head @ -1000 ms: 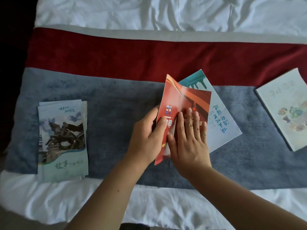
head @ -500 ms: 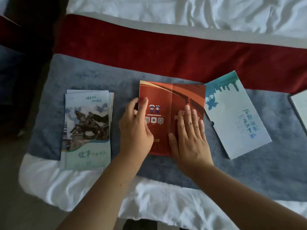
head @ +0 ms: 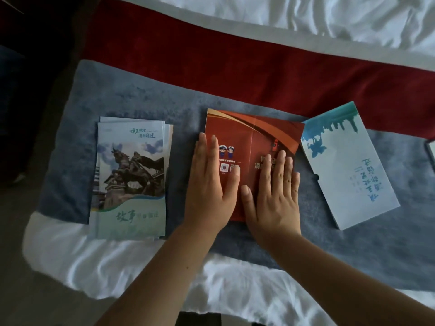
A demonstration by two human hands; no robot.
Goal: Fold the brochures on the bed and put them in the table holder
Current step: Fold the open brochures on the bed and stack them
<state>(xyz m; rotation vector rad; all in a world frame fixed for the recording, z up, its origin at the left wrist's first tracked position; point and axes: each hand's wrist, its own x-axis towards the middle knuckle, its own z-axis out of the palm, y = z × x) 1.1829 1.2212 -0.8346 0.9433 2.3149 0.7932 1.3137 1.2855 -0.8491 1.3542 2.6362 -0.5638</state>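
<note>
Across the bed (head: 259, 24), the grey-blue runner (head: 131, 97) carries everything. A second ago I held the red brochure (head: 254, 135) half lifted, one panel standing; now it lies open and flat on the runner, its centre crease showing. My left hand (head: 211, 184), which had pinched the edge, has no grip on anything: it is spread, palm down on the left panel. My right hand (head: 275, 194) stays flat, fingers splayed, on the right panel. To the left the stack of folded brochures (head: 131, 180) lies apart. At right the pale blue brochure (head: 348, 165), earlier tucked under the red one, now lies just beside it, tilted.
</note>
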